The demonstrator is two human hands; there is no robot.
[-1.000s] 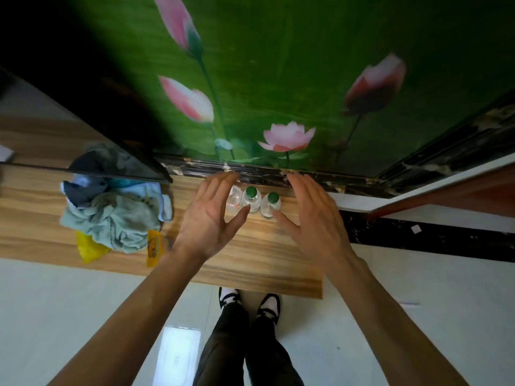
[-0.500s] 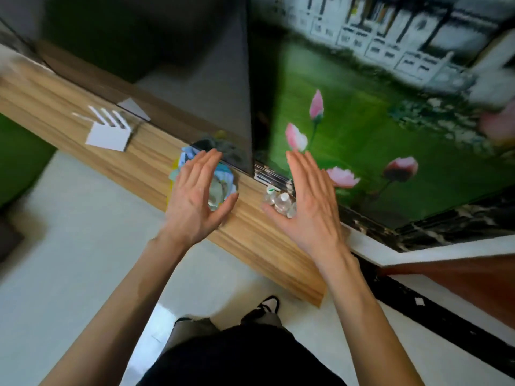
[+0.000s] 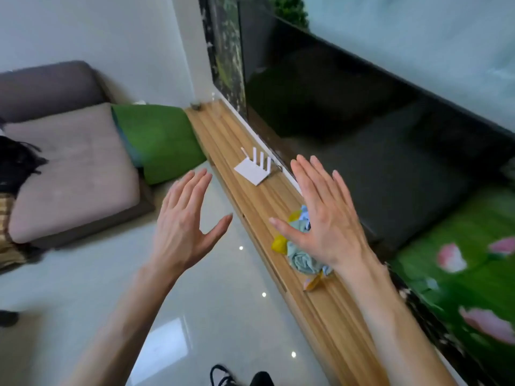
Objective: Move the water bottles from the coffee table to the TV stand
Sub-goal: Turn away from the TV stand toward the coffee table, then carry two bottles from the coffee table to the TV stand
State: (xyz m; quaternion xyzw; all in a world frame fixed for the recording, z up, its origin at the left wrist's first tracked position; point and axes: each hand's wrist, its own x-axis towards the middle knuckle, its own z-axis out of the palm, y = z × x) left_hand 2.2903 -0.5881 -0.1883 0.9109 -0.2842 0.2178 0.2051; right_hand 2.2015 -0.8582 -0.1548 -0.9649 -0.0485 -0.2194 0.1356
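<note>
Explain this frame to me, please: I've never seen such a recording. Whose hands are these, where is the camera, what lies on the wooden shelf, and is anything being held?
There is no machine here. A person wears a wide-angle camera on the head, looking down at their own bare hands. The left hand and the right hand are both open and hold nothing. The wooden shelf is the TV stand, below a dark TV. On it lie a white router with antennas and a bundle of crumpled cloth. No water bottles show in this picture.

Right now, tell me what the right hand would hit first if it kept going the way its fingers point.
Probably the dark TV screen. The open right hand hovers over the cloth bundle on the TV stand, fingers aimed up and back; depth is unclear.
</note>
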